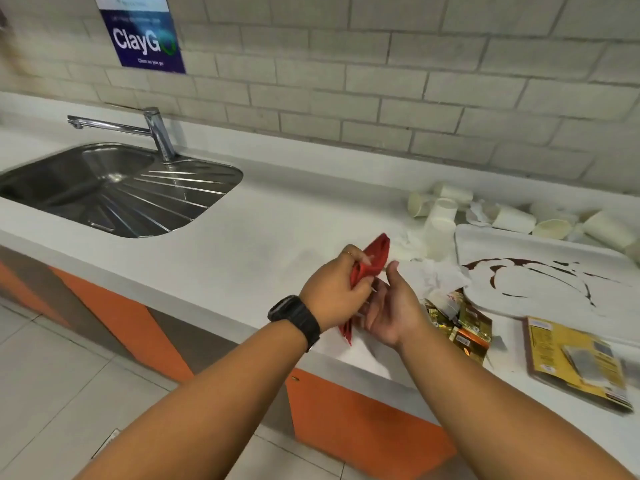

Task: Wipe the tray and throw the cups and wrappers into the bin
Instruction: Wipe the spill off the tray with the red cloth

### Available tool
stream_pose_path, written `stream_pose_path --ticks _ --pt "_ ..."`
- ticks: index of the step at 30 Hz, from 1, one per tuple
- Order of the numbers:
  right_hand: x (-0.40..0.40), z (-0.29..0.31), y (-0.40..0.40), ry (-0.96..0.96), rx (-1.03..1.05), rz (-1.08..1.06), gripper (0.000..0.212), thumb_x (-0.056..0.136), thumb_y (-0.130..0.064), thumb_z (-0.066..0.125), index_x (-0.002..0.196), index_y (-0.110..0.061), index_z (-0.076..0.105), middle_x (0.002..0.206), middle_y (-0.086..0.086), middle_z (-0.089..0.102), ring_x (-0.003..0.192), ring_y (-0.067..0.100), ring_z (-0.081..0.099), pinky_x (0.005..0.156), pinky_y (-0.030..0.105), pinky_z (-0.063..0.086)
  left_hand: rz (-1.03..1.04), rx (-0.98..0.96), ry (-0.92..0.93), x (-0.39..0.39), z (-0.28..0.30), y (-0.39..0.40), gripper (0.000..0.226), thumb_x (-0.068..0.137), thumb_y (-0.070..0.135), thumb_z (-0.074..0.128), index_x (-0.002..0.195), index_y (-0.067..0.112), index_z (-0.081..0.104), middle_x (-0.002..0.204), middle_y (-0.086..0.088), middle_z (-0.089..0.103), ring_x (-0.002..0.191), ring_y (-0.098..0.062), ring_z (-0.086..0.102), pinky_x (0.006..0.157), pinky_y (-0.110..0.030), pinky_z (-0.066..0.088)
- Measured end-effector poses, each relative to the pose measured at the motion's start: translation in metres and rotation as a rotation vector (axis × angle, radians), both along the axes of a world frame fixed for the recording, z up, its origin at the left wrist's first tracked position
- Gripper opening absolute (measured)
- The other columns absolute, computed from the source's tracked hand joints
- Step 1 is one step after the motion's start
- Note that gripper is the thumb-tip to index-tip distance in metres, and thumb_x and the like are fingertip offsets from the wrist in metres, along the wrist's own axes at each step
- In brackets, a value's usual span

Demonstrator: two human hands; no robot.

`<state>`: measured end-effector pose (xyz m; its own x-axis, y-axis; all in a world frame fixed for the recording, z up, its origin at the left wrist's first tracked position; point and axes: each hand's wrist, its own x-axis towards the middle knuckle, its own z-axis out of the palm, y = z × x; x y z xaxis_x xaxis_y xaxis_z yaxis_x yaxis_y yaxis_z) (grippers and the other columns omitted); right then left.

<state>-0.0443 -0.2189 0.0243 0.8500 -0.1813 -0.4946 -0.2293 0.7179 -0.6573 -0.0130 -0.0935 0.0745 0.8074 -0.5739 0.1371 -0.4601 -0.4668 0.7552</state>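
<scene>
A white tray (540, 251) streaked with a dark brown spill lies on the counter at the right. Several white paper cups (512, 218) are scattered behind it, and a clear plastic cup (440, 226) stands at its left corner. Crumpled white tissue (440, 275) and gold wrappers (464, 323) lie in front. My left hand (332, 289), with a black watch on the wrist, grips a red cloth (375, 252) above the counter edge, left of the tray. My right hand (391, 306) is beside it, fingers apart and touching the cloth's lower part.
A steel sink (104, 188) with a tap (152, 128) is set in the white counter (277, 216) at the left. A yellow flattened packet (575, 362) lies near the front edge at the right. Orange and grey cabinet fronts run below; the brick wall carries a blue poster (142, 32).
</scene>
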Motion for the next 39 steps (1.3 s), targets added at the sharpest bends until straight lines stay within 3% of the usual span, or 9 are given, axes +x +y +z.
stream_pose_path --ticks 3,6,9,17,20,28,31,35,39 --pt "-0.023 0.009 -0.019 -0.049 0.157 -0.085 0.060 0.091 -0.066 0.037 0.094 -0.014 0.067 0.086 0.012 0.072 0.081 0.028 0.072 0.080 0.041 0.053 -0.189 0.063 -0.054 -0.024 0.008 -0.023 0.021 0.087 0.028 0.057 0.106 0.030 0.049 0.105 0.004 0.068 0.084 -0.014 0.062 0.070 -0.030 0.050" --pt "-0.043 0.016 -0.044 -0.128 0.220 -0.157 0.055 0.090 -0.062 0.043 0.079 -0.014 0.067 0.075 0.011 0.071 0.071 0.027 0.073 0.065 0.037 0.059 -0.311 0.024 -0.090 -0.041 0.005 -0.044 0.040 0.086 0.035 0.063 0.124 0.028 0.051 0.136 0.011 0.053 0.116 -0.006 0.054 0.096 -0.025 0.045" --pt "-0.063 0.025 -0.078 -0.221 0.227 -0.180 0.066 0.089 -0.066 0.041 0.085 -0.009 0.074 0.087 0.016 0.073 0.079 0.032 0.073 0.066 0.046 0.059 -0.317 -0.042 -0.129 -0.052 0.003 -0.068 0.048 0.087 0.037 0.062 0.131 0.025 0.049 0.146 0.010 0.042 0.129 -0.006 0.044 0.106 -0.026 0.039" --pt "-0.113 0.032 -0.186 -0.357 0.148 -0.309 0.072 0.087 -0.072 0.038 0.114 -0.012 0.068 0.118 0.019 0.066 0.106 0.039 0.065 0.090 0.060 0.049 -0.251 0.008 -0.113 -0.064 -0.008 -0.148 0.045 0.091 0.037 0.056 0.134 0.027 0.045 0.144 0.007 0.041 0.131 -0.009 0.041 0.108 -0.028 0.037" --pt "-0.129 0.034 -0.240 -0.385 0.126 -0.373 0.074 0.081 -0.078 0.038 0.112 -0.018 0.067 0.114 0.012 0.069 0.108 0.035 0.064 0.096 0.062 0.043 -0.238 0.064 -0.037 -0.069 -0.017 -0.188 0.047 0.092 0.038 0.055 0.136 0.027 0.043 0.144 0.007 0.041 0.124 -0.010 0.048 0.103 -0.029 0.042" --pt "-0.156 0.026 -0.363 -0.253 0.008 -0.396 0.068 0.057 -0.072 0.069 0.104 -0.023 0.070 0.108 0.007 0.071 0.099 0.029 0.068 0.095 0.056 0.047 -0.222 0.598 -0.195 -0.053 -0.065 -0.275 0.067 0.088 0.057 0.046 0.142 0.019 0.035 0.147 -0.003 0.038 0.134 -0.024 0.036 0.109 -0.041 0.033" --pt "-0.159 0.020 -0.402 -0.184 -0.036 -0.343 0.069 0.067 -0.073 0.061 0.118 -0.026 0.066 0.115 0.008 0.068 0.109 0.031 0.064 0.098 0.059 0.042 -0.077 0.778 -0.236 -0.047 -0.078 -0.285 0.079 0.084 0.067 0.040 0.144 0.017 0.028 0.153 -0.006 0.028 0.140 -0.027 0.025 0.113 -0.049 0.024" --pt "-0.146 0.024 -0.433 -0.115 -0.291 -0.330 0.086 0.055 -0.073 0.072 0.126 -0.024 0.062 0.122 0.011 0.067 0.111 0.035 0.063 0.099 0.061 0.041 0.053 0.809 -0.223 -0.042 -0.086 -0.285 0.097 0.079 0.077 0.035 0.149 0.014 0.016 0.157 -0.006 0.019 0.144 -0.028 0.018 0.113 -0.055 0.019" --pt "-0.122 0.031 -0.439 0.067 -0.970 -0.112 0.063 0.073 -0.064 0.066 0.115 -0.018 0.062 0.097 0.009 0.070 0.089 0.029 0.069 0.082 0.035 0.057 0.092 0.814 -0.176 -0.038 -0.085 -0.284 0.111 0.071 0.085 0.037 0.149 0.011 0.011 0.157 -0.006 0.020 0.144 -0.026 0.017 0.113 -0.055 0.018"
